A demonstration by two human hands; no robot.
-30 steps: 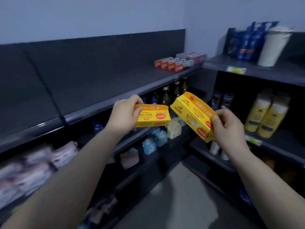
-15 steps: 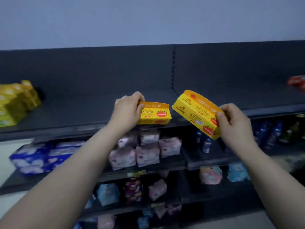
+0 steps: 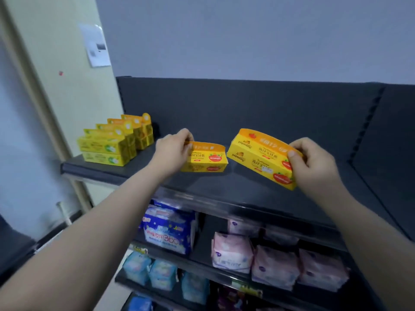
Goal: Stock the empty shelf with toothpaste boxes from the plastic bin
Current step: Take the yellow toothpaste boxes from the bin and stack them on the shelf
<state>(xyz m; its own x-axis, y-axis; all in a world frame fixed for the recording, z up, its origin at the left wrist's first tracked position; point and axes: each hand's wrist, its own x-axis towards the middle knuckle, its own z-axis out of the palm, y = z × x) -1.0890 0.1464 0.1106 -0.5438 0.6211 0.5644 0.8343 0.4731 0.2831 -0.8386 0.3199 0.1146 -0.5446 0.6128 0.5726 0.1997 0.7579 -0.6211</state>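
Left hand pinches one yellow cardboard toothpaste box; right hand clamps a tilted second box, both over the dark metal shelf. Recommend seating each flat, flush beside the stacked yellow-green boxes, far left.

Stacked boxes sit on shelf, apparently far-left.

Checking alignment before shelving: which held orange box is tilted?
The box in the right hand slants down rightward; the left hand holds the other box level.
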